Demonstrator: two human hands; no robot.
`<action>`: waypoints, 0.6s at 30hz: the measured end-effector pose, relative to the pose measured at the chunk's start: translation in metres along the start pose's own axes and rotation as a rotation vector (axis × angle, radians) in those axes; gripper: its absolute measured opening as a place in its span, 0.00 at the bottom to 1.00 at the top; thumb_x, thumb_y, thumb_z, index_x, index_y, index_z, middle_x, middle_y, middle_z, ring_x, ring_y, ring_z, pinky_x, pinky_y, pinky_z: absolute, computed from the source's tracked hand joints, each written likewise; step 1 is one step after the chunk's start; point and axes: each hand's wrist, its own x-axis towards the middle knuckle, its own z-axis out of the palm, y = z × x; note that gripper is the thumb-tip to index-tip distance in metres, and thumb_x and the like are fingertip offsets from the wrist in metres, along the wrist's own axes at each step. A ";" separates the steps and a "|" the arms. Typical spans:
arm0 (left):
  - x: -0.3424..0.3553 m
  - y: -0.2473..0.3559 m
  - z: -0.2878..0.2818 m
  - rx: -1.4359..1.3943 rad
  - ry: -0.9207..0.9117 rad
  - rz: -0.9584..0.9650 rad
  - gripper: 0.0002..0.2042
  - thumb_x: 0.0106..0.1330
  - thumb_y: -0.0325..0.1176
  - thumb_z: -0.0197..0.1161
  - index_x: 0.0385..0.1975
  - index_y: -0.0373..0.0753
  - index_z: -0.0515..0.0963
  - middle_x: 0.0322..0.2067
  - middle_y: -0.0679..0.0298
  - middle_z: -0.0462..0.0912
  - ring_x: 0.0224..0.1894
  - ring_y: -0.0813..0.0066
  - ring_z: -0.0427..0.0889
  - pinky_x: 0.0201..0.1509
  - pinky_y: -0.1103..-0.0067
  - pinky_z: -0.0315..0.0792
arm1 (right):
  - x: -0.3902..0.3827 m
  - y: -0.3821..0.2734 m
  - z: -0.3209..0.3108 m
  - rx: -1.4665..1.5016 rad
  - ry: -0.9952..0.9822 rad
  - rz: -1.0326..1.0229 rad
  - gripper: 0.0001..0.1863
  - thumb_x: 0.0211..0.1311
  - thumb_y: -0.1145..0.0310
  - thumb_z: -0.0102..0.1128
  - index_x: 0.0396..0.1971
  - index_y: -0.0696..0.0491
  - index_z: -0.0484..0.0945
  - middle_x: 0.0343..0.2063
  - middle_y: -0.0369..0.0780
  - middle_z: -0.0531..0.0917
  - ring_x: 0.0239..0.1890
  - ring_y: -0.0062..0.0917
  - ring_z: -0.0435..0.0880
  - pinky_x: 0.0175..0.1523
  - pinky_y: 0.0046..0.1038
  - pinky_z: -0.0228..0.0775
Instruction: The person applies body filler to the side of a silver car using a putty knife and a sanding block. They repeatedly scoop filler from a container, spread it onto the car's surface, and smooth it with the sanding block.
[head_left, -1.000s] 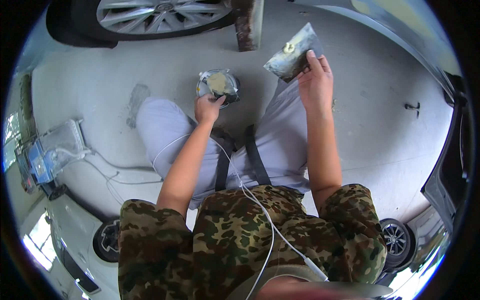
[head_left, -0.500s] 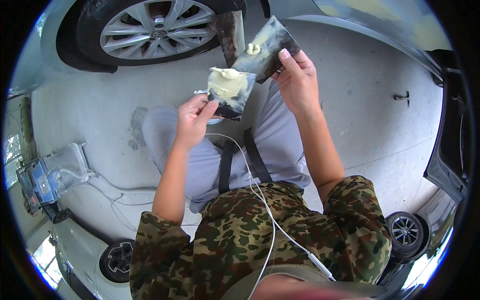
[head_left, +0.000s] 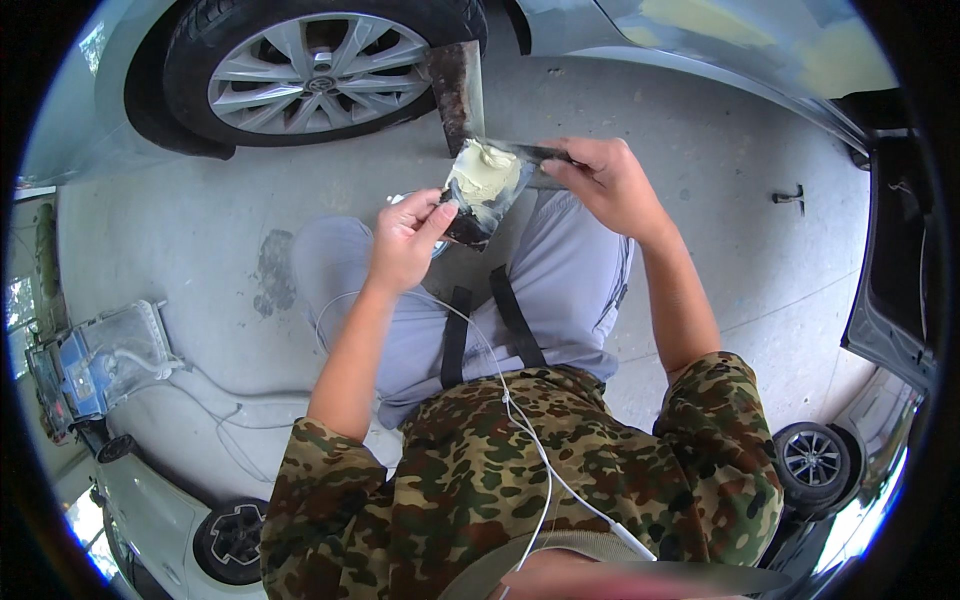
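Note:
My left hand (head_left: 405, 242) is closed on the lower corner of a flat dark spreader plate (head_left: 470, 226), with the thumb on top. Pale cream body filler (head_left: 483, 172) is smeared thickly over its upper part. From the other side, my right hand (head_left: 610, 190) grips a second spreader (head_left: 545, 153), seen nearly edge-on. Its far edge meets the filler on the left plate. Behind them, a stained dark plate (head_left: 457, 95) stands beside the car wheel. A pale round container (head_left: 439, 249) is mostly hidden below my left hand.
A car wheel (head_left: 320, 84) is at the upper left, and a panel with yellowish patches (head_left: 700, 30) at the upper right. A small dark tool (head_left: 790, 197) lies on the grey floor. A blue-and-clear machine (head_left: 100, 365) with hoses stands left. A white cable (head_left: 485, 350) hangs across my lap.
My right hand has turned its spreader from face-on to nearly edge-on and lowered it onto the left plate. The filler lump that sat on that spreader no longer shows there. My left hand shifted slightly right.

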 end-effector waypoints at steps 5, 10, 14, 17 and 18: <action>0.007 0.007 0.013 -0.006 0.101 0.077 0.15 0.80 0.33 0.63 0.56 0.27 0.82 0.39 0.64 0.89 0.39 0.82 0.86 0.43 0.79 0.86 | -0.018 0.015 0.006 -0.177 0.306 0.017 0.12 0.66 0.79 0.64 0.48 0.61 0.86 0.38 0.52 0.87 0.38 0.42 0.89 0.43 0.35 0.80; 0.015 0.008 0.035 0.041 0.219 0.140 0.15 0.79 0.31 0.63 0.58 0.29 0.83 0.36 0.68 0.88 0.35 0.86 0.83 0.39 0.83 0.82 | -0.014 -0.014 0.040 -0.281 0.571 -0.275 0.19 0.60 0.85 0.64 0.50 0.56 0.87 0.44 0.45 0.89 0.41 0.42 0.88 0.46 0.35 0.82; 0.017 0.012 0.040 0.242 0.175 0.199 0.15 0.80 0.29 0.63 0.60 0.28 0.82 0.39 0.69 0.88 0.37 0.90 0.79 0.40 0.86 0.76 | -0.009 -0.022 0.056 -0.373 0.593 -0.296 0.20 0.58 0.84 0.64 0.50 0.54 0.88 0.44 0.42 0.90 0.42 0.38 0.89 0.46 0.35 0.82; 0.015 0.020 0.044 0.375 0.182 0.315 0.15 0.79 0.28 0.63 0.59 0.27 0.82 0.35 0.73 0.85 0.35 0.91 0.75 0.38 0.88 0.71 | -0.013 -0.023 0.065 -0.331 0.546 -0.239 0.17 0.62 0.83 0.65 0.50 0.55 0.89 0.44 0.45 0.90 0.41 0.40 0.88 0.47 0.33 0.81; 0.016 0.024 0.044 0.416 0.179 0.351 0.15 0.79 0.28 0.63 0.59 0.26 0.82 0.35 0.73 0.85 0.34 0.91 0.75 0.38 0.88 0.71 | -0.012 -0.022 0.063 -0.287 0.504 -0.223 0.16 0.64 0.83 0.65 0.50 0.56 0.89 0.44 0.44 0.90 0.41 0.38 0.89 0.46 0.32 0.81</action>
